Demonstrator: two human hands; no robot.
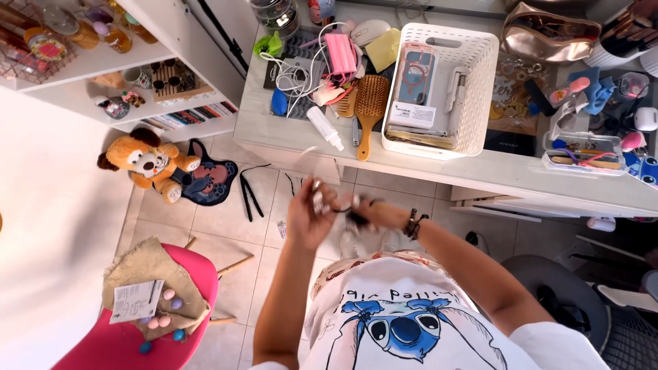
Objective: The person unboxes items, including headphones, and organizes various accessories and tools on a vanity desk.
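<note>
Both hands meet in front of the person's chest, below the desk edge (411,171). The left hand (310,218) pinches a small pale object (317,199), too blurred to name, between closed fingers; the right hand (363,214), with dark bracelets (413,224) at the wrist, closes on something dark (356,218), also blurred. On the desk just above lie a wooden hairbrush (370,103), a white spray bottle (323,127) and a white basket (473,89). A plush dog (147,161) sits on the tiled floor, left.
</note>
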